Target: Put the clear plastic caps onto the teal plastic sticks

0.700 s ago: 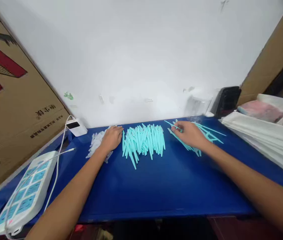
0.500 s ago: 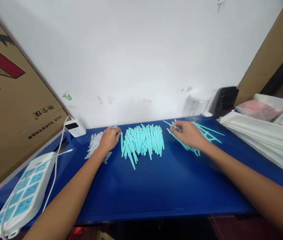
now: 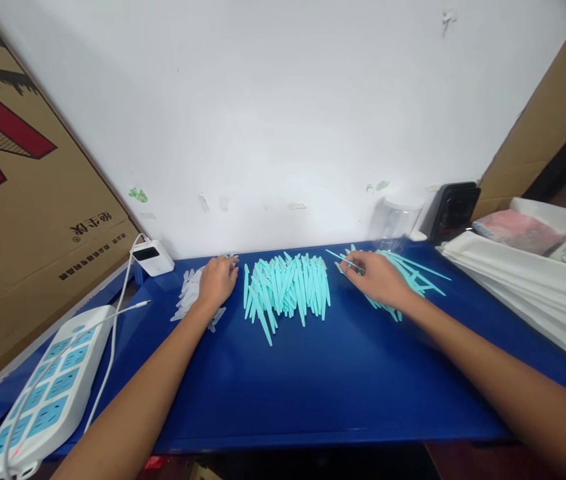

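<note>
A heap of short teal plastic sticks (image 3: pixel 287 287) lies mid-table on the blue table (image 3: pixel 313 380). My left hand (image 3: pixel 217 281) rests with curled fingers on a pile of clear plastic pieces (image 3: pixel 190 293) left of that heap; what it holds is hidden. My right hand (image 3: pixel 373 277) is over a looser pile of long thin teal sticks (image 3: pixel 413 275) at the right and pinches one thin teal stick (image 3: pixel 343 260), whose tip points to the left.
A white power strip (image 3: pixel 45 393) with a cable lies at the left front, with a white charger (image 3: pixel 151 257) behind it. Cardboard boxes (image 3: pixel 23 200) stand at the left. A clear jar (image 3: pixel 395 217), a black device (image 3: pixel 455 207) and stacked white bags (image 3: pixel 527 280) sit at the right.
Both hands stay in nearly the same places over their piles. The camera has shifted slightly, so the scene sits a little lower in the picture.
</note>
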The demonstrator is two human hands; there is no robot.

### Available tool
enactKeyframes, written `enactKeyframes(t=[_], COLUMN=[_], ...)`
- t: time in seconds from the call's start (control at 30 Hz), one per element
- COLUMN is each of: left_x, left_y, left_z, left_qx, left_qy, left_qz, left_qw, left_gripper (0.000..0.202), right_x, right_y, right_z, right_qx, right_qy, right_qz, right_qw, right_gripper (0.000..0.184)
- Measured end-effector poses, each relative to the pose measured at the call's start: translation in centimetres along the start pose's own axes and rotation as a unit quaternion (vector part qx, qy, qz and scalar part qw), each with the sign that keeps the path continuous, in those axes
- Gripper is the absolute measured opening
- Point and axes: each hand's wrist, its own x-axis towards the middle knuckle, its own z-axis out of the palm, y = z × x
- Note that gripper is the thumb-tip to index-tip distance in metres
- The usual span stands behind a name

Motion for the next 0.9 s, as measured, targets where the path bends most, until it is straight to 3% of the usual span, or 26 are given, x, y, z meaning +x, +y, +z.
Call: enactKeyframes(t=[0.4, 0.7, 0.9], left_x=[-0.3, -0.7, -0.6], left_y=[-0.5, 0.2, 0.5], left_z=[-1.8, -1.6, -1.9], left_qx=[0.100, 0.186, 0.141], left_qy=[-0.121, -0.094, -0.073], left_qz=[-0.066, 0.001, -0.012], left_qw=[0.985, 0.978, 0.987], left_gripper=[0.033, 0.037, 0.039], right_x=[0.1, 0.0, -0.1], right_y=[-0.6, -0.7, -1.0], right_z=[-0.6, -0.4, -0.5], right_qx=[0.041, 0.023, 0.037], right_qy=[-0.010, -0.011, -0.001], right_qz=[-0.020, -0.054, -0.067], right_qw=[0.999, 0.998, 0.997], right_gripper=[0.032, 0.035, 0.036])
